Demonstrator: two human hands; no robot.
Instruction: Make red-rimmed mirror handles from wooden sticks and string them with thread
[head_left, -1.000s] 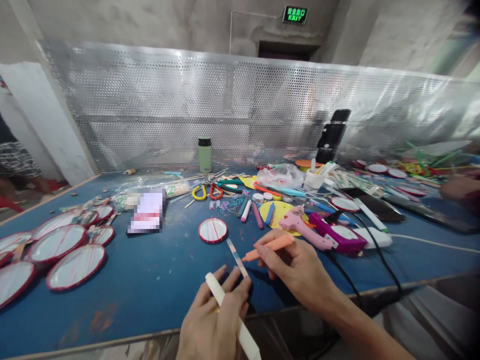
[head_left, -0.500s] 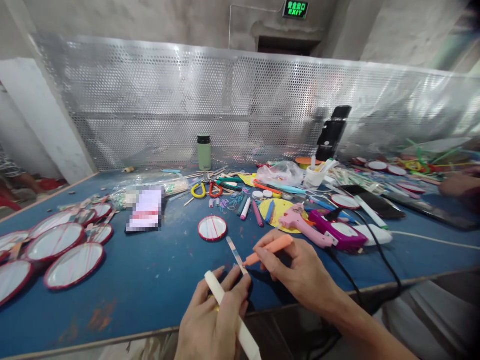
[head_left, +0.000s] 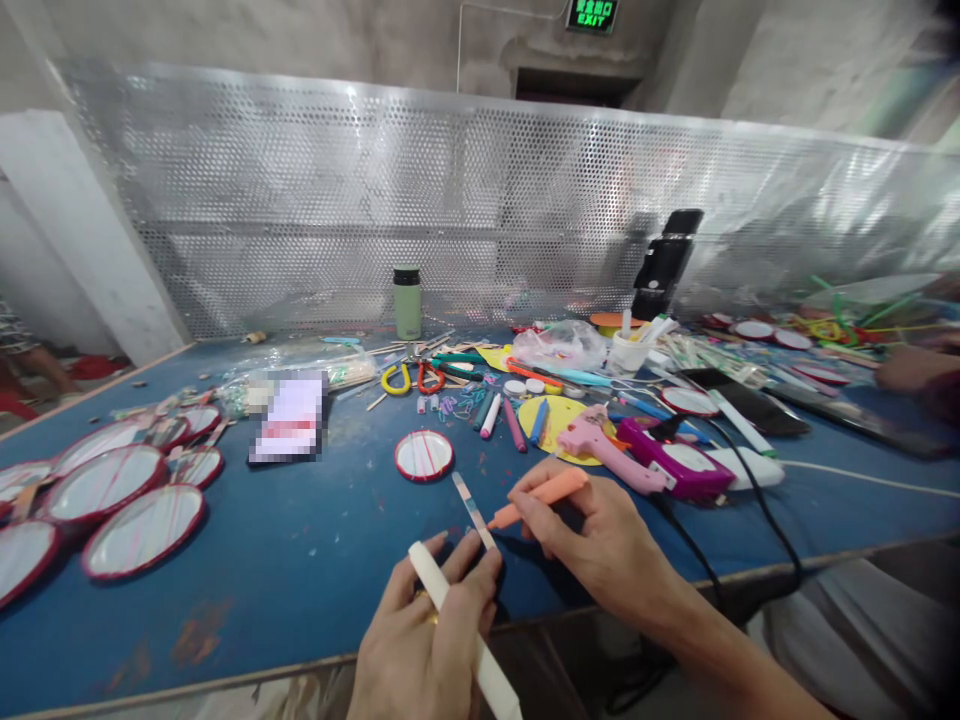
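Observation:
Between the fingers of my left hand lies a cream-coloured marker. The fingertips of that same hand pin a flat wooden craft stick to the tabletop. Bands of pale blue and peach colour run along part of the stick. My right hand is closed around an orange marker, pen-fashion, its tip at the stick's edge close to my left fingertips. Just beyond the stick lies a small round disc with a red rim, its pale face streaked with pink.
More red-rimmed discs cluster at the left beside a blurred-out phone. A pink glue gun, a purple device and cables lie right. Pliers, several markers and a green bottle stand or lie behind. Another person's hand shows far right.
The orange marker's tip has shifted very slightly along the stick. Both hands keep the same hold, and the whole view has tilted a little.

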